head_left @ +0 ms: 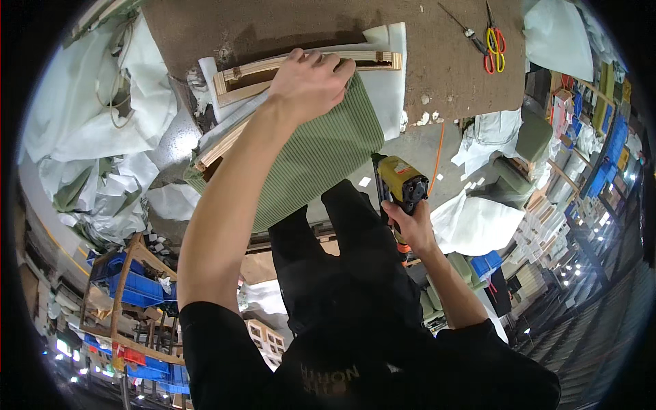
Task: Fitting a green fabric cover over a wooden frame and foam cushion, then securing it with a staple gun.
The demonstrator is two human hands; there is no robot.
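Observation:
My left hand [311, 80] reaches across to the wooden frame [379, 60], its fingers curled over the rail and gripping the edge of a green ribbed fabric [321, 147]. From there the fabric hangs toward me over the front of the piece. White padding [391, 102] shows beneath the frame. In my right hand [413, 222] is a yellow and black staple gun [400, 179], gripped by its handle. Its nose is close to the fabric's right corner; whether they touch, I cannot tell.
Red- and yellow-handled scissors [499, 51] and a thin pointed tool [471, 34] lie on the brown worktable [437, 82], far right. An orange hose [438, 154] hangs beyond the table edge. White sheeting [102, 116] is heaped at left. Blue bins [137, 283] stand lower left.

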